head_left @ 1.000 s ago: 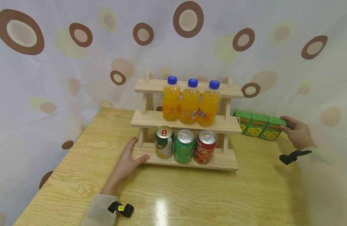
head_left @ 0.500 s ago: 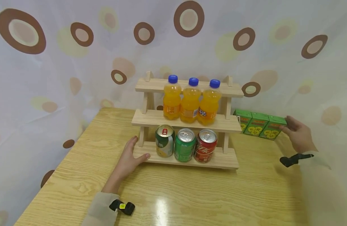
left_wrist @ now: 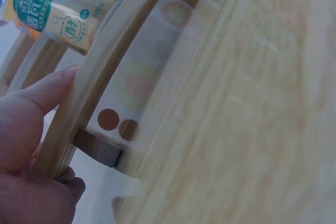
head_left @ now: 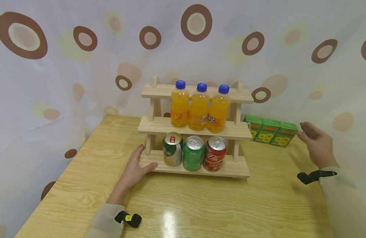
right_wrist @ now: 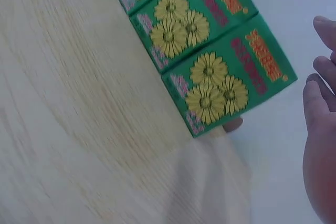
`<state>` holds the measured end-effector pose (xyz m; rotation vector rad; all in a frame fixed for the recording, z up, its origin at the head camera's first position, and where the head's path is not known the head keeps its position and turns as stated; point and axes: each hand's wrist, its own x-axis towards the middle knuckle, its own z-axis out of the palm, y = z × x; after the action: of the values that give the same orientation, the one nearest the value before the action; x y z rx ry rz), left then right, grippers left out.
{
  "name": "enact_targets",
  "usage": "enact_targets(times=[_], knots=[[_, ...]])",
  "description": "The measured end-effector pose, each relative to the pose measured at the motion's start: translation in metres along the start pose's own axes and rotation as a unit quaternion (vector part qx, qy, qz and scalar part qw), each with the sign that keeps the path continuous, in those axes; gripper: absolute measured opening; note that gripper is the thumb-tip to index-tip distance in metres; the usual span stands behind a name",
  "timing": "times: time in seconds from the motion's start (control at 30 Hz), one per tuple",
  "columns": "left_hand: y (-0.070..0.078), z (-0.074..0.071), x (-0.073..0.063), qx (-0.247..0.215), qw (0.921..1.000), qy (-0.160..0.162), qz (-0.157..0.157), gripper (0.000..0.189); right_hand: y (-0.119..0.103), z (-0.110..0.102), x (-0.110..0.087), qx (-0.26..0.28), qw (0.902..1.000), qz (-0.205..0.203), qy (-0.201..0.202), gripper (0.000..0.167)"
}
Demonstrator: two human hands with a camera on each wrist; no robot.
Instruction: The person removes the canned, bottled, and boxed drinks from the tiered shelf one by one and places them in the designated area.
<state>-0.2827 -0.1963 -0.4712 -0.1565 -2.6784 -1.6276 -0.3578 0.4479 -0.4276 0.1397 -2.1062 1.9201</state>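
Observation:
In the head view, my left hand (head_left: 136, 170) grips the left end of the bottom board of a three-tier wooden display shelf (head_left: 236, 130). The left wrist view shows its thumb (left_wrist: 59, 83) on the upper face and fingertips (left_wrist: 73, 184) beneath. Close by stands a green-and-silver can (head_left: 172, 150), then a green can (head_left: 193, 153) and a red cola can (head_left: 215, 154). My right hand (head_left: 318, 145), fingers extended, holds nothing beside a row of three green drink cartons (head_left: 282, 134). The right wrist view shows a gap between it and the nearest carton (right_wrist: 226, 80).
Three orange soda bottles (head_left: 199, 109) with blue caps stand on the middle tier. The wooden table (head_left: 200, 205) extends in front of the shelf. Behind everything hangs a white sheet (head_left: 81, 72) with brown rings.
My right hand has let go of the rightmost carton and drawn away to the right. My left hand keeps its grip on the shelf.

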Motion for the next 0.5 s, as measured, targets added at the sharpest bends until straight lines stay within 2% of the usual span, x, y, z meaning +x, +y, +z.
enact_targets(times=[0.1,0.27,0.5], knots=[[-0.001,-0.001,0.000,0.005,1.0000,0.001,0.001,0.098,-0.003,0.010,-0.001,0.043,0.9987,-0.029,-0.004,0.059],[-0.001,-0.002,-0.001,0.007,0.9999,0.005,0.006,0.098,-0.015,0.036,-0.003,0.097,0.9920,-0.074,-0.031,0.054],[-0.003,-0.001,0.001,0.009,0.9999,-0.003,0.008,0.099,-0.038,0.078,-0.017,0.124,0.9852,-0.097,-0.067,0.048]])
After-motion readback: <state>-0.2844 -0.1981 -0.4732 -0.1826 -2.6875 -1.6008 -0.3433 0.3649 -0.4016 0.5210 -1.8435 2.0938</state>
